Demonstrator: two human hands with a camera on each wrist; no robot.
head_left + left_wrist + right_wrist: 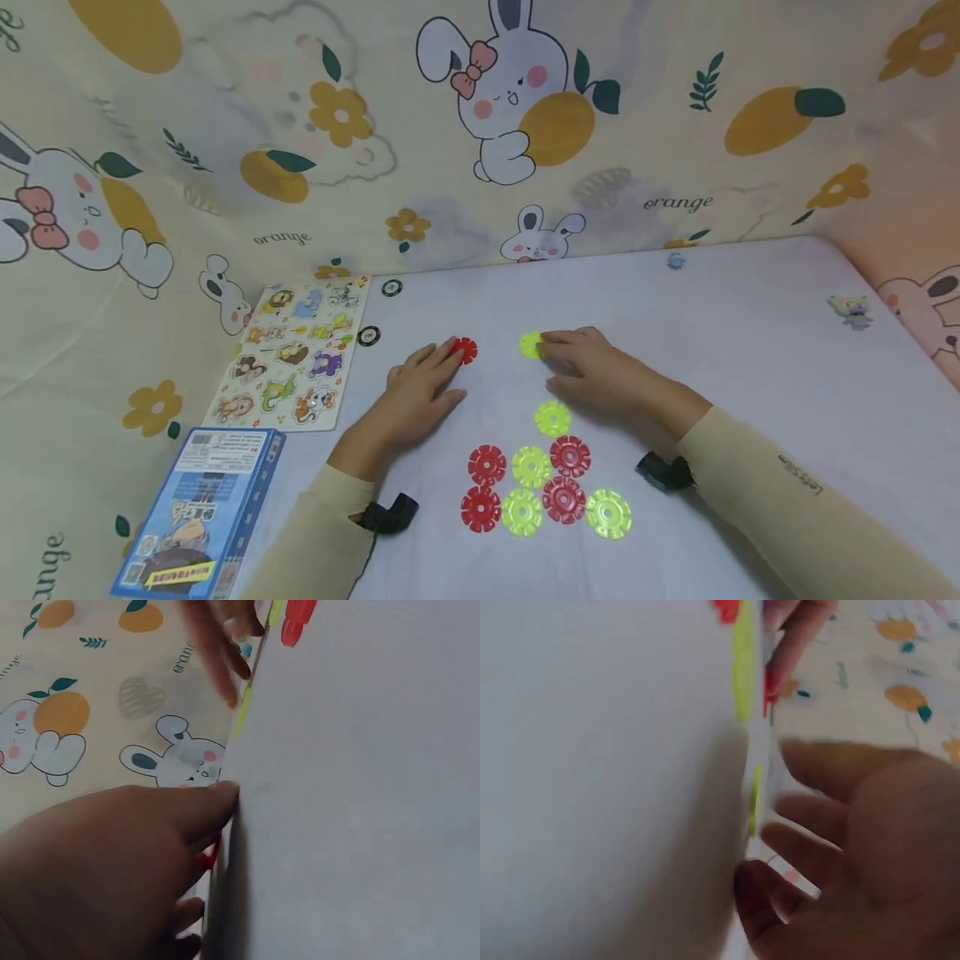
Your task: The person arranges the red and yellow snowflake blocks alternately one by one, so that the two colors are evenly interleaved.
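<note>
My left hand [418, 390] lies low over the white table with its fingers stretched out, fingertips on a red notched plastic disc [469, 351]. Across from it, my right hand [596, 362] reaches in from the right, and its extended fingers touch a yellow-green notched disc [528, 345], partly covering it. In the left wrist view the red disc [214, 853] shows as a thin edge beyond the thumb. The right wrist view has the yellow-green disc [755, 806] edge-on beside the spread fingers. Nearer the body, several red discs [487, 476] and yellow-green discs [521, 523] lie flat, close together.
A sheet of animal stickers [300, 354] lies at the left, with a blue box [187, 508] in front of it. Two black round chips [368, 336] sit beside the sheet. Small figures [851, 311] are toward the far right. Patterned cloth [360, 67] hangs behind the table.
</note>
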